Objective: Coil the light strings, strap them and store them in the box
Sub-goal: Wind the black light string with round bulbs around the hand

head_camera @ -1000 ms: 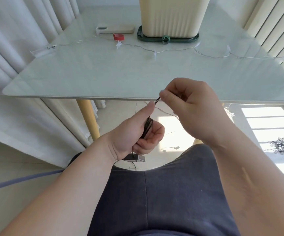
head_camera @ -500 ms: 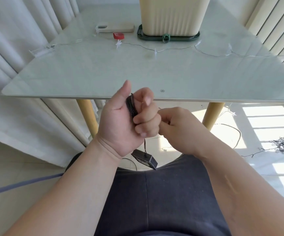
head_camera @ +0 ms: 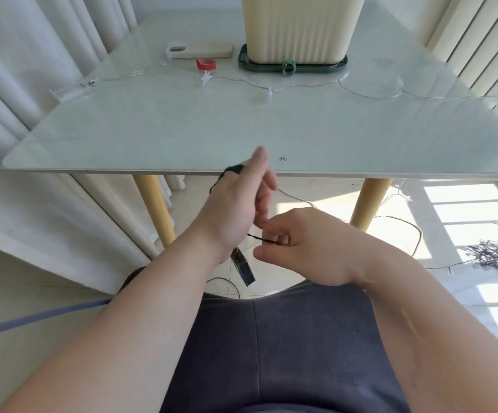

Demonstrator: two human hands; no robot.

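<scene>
My left hand (head_camera: 235, 204) is raised in front of the table edge, back toward me. A dark coil of light string (head_camera: 232, 169) is looped round it near the thumb. A small black plug box (head_camera: 244, 271) hangs below that wrist. My right hand (head_camera: 313, 248) sits lower right and pinches the dark wire (head_camera: 264, 239) leading to the left hand. A pale strand (head_camera: 298, 199) runs from the hands toward the floor. Another light string (head_camera: 271, 91) with star lamps lies across the table. The cream storage box (head_camera: 298, 28) stands at the back on a green lid (head_camera: 292, 67).
A phone (head_camera: 203, 50) and a red roll (head_camera: 206, 64) lie left of the box. The glass table (head_camera: 152, 138) has yellow legs (head_camera: 152, 210). A tangle of dark wire (head_camera: 486, 257) lies on the sunlit floor at right. Curtains hang on both sides.
My left hand has turned its back toward me and risen to the table edge, its fingers loosening. My right hand dropped lower and drew the wire under the left wrist.
</scene>
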